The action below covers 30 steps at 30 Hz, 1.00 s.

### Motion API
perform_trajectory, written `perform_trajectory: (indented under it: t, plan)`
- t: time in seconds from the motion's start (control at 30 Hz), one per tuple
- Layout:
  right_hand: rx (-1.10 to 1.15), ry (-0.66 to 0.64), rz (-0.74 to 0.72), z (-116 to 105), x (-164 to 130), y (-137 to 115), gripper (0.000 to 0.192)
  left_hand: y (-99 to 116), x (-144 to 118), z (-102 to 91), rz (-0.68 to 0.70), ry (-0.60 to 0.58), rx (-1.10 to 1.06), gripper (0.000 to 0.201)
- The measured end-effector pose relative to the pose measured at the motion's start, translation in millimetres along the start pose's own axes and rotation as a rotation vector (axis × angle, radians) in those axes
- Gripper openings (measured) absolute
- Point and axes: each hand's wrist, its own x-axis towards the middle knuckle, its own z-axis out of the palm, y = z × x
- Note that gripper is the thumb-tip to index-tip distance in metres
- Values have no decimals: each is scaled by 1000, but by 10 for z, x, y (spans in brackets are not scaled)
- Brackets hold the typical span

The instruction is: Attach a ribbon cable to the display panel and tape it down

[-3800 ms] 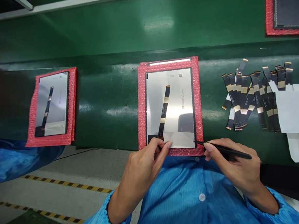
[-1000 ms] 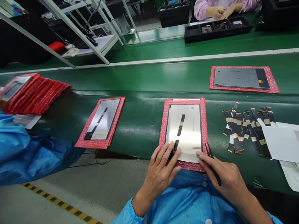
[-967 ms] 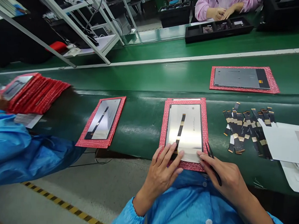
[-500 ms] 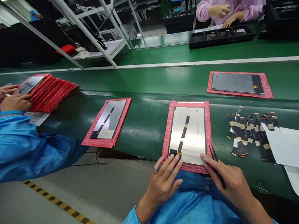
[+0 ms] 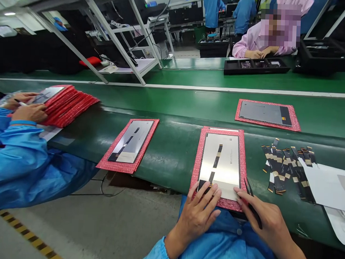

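In front of me, a silver display panel (image 5: 230,173) lies on a pink-red bubble-wrap bag (image 5: 196,168) at the belt's near edge. A black and gold flex cable (image 5: 217,156) runs up the panel's back from its lower left. My left hand (image 5: 197,215) rests with fingers extended on the lower left corner, hiding the cable's lower end. Black tweezers (image 5: 249,187) are held in my right hand (image 5: 267,216), their tips pointing up beside the panel. That hand's fingertips touch the panel's lower right edge.
Loose flex cables (image 5: 281,167) lie in a pile at right beside white sheets (image 5: 326,184). Other panels on red bags lie to the left (image 5: 135,141) and farther back (image 5: 260,111). A co-worker's hands (image 5: 31,111) are at a red stack (image 5: 74,107); another person sits opposite behind a black tray (image 5: 256,68).
The view has tilted up and shifted, so everything sits slightly lower in it. My left hand's fingers now cover more of the cable's lower end. My right hand keeps the tweezers in place.
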Motion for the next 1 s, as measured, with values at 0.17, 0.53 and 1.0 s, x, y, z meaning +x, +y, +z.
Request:
perform_trajectory:
  t: [0.17,0.53,1.0]
  plan:
    - [0,-1,-5,0,17,-2,57,6,-20,53,-14,22,22,59]
    - [5,21,-34,32,21,59,70,-186,6,-17,-91,59,14,47]
    - [57,137,-121,13,183,-33,79,-1134,1030,394,-543,34,-684,16]
